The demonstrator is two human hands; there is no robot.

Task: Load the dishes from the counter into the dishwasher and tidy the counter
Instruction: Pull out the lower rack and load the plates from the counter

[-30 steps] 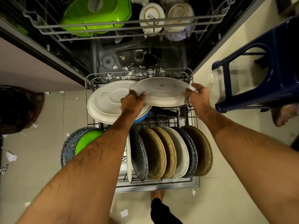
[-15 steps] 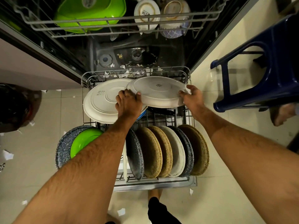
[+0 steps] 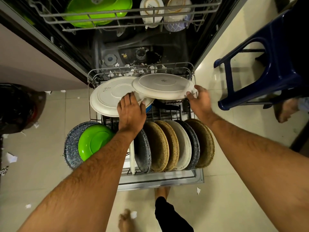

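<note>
Both hands' grips, left hand (image 3: 132, 111) and right hand (image 3: 199, 99), clasp round cream plate (image 3: 163, 86) at grey wire lower rack's (image 3: 142, 68) far edge, fingertips hidden beneath.

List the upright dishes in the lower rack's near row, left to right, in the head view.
Blue speckled plate → green plate → thin white plate → dark speckled plate → tan plate → second tan plate → cream plate → grey speckled plate → last tan plate.

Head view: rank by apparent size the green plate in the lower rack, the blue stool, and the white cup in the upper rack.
1. blue stool, cut off by the frame
2. green plate, partly behind the forearm
3. white cup
</note>
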